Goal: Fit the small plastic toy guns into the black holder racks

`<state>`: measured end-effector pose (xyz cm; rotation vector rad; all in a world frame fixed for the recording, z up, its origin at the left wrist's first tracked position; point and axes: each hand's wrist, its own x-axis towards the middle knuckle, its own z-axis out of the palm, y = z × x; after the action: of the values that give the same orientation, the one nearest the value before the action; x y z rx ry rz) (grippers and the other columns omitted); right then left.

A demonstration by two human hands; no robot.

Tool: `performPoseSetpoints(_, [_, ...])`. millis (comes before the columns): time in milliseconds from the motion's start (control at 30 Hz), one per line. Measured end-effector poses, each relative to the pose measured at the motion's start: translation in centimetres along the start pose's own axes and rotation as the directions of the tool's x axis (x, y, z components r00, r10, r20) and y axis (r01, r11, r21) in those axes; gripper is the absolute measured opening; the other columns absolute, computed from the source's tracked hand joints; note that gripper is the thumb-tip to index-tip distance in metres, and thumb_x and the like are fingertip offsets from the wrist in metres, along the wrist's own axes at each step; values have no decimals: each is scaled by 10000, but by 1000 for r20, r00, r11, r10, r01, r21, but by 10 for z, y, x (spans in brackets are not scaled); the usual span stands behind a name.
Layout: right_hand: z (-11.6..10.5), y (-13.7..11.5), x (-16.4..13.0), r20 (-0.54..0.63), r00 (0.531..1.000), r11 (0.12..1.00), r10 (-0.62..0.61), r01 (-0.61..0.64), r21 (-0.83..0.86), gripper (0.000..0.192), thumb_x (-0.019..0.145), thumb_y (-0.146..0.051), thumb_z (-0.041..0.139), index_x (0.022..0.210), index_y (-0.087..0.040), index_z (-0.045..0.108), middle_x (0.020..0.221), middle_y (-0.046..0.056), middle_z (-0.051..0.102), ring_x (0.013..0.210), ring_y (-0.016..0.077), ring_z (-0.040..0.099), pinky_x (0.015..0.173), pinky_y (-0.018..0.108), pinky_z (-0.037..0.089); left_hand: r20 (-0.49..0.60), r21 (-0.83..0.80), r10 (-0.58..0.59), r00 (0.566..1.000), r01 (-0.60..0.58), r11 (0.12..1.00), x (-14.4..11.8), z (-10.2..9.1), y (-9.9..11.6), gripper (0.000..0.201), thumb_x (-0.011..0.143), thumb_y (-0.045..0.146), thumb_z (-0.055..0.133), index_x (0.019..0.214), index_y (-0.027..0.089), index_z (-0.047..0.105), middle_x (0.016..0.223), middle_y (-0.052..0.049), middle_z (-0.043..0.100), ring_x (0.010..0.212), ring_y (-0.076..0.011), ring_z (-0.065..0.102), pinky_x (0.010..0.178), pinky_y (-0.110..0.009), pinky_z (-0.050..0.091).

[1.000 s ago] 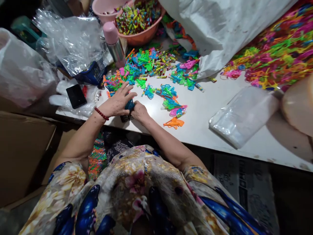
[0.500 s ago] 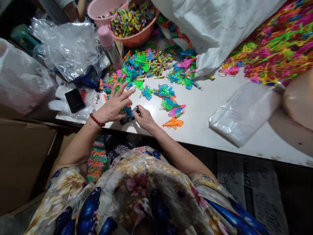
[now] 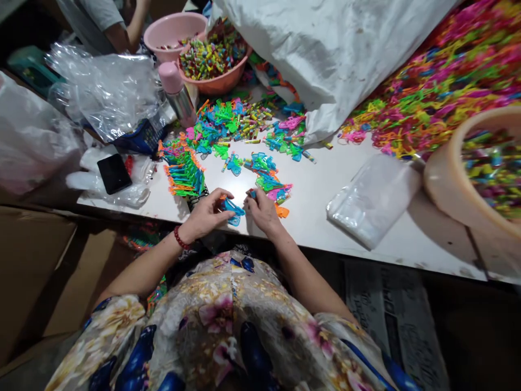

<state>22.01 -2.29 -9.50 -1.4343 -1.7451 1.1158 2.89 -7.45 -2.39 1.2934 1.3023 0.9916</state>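
Observation:
My left hand (image 3: 207, 214) pinches a blue plastic toy gun (image 3: 233, 210) between thumb and fingers, just above the table's front edge. Facing it, my right hand (image 3: 264, 213) is closed on a small dark-ended tube (image 3: 253, 194), mostly covered by the fingers. To the left, a stack of toy guns (image 3: 184, 172) in green, blue and orange stands in neat rows. Part of a black rack (image 3: 196, 200) shows beside my left hand. An orange toy gun (image 3: 281, 210) lies partly behind my right hand, below a loose line of mixed toy guns (image 3: 266, 172).
Farther back lie a heap of toys and tubes (image 3: 223, 117), a pink-capped flask (image 3: 177, 89) and an orange basin of tubes (image 3: 215, 81). Clear bags (image 3: 374, 201) and a peach bucket (image 3: 443, 168) are right. A phone (image 3: 114, 174) lies left. Another person's arm (image 3: 126, 32) shows at the back.
My left hand has moved off the stacked rows and now holds a blue toy gun. My right hand has shifted right and slightly nearer me. The view has turned rightward, showing the bucket's contents.

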Motion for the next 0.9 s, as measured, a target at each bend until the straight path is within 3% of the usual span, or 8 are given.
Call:
performPoseSetpoints(67, [-7,13,-8,-19,1000,1000,17,-17,-1,255,921,-403,498,1058,-226,619,903,52,710,831,231,673,786,369,528,-13,-299,-190,982,178,938,3,18,-15,418,616,349,926,879,200,636,698,45,614,573,-104,566,541,-211,462])
performPoseSetpoints(133, [-11,19,-18,-13,1000,999,8,-8,43,339,933,-476,519,1132,-224,627,912,50,710,846,234,683,793,381,544,0,-495,-329,944,286,821,7,31,-25,493,537,364,959,815,179,596,705,36,634,563,-95,569,492,-193,438])
performPoseSetpoints(233, [-13,17,-31,25,999,990,-35,31,135,397,968,-507,511,1227,-236,639,968,59,741,909,235,716,819,382,570,-13,-639,-388,922,290,712,11,41,-31,513,494,316,965,784,160,572,692,39,633,546,-69,545,434,-158,350])
performPoseSetpoints(400, [-10,9,-39,11,985,976,-175,172,138,362,980,-461,550,1216,-242,715,1211,105,759,1133,253,712,1009,419,557,-59,-685,-385,921,243,686,10,43,-30,496,513,289,934,782,169,535,628,76,589,482,-39,483,391,-137,233])
performPoseSetpoints(533, [-4,7,-40,34,977,971,-213,208,116,375,999,-444,541,1271,-254,717,1245,104,762,1142,253,719,1020,427,567,-81,-663,-372,925,229,712,7,44,-31,469,529,293,918,816,165,570,646,74,601,474,-38,484,394,-150,310])
performPoseSetpoints(900, [-1,9,-44,54,964,965,-259,256,46,356,1007,-449,530,1223,-258,739,1033,98,768,969,254,714,889,414,578,-148,-616,-420,896,248,747,0,45,-35,502,515,335,913,815,204,533,589,97,548,430,-68,483,348,-170,350])
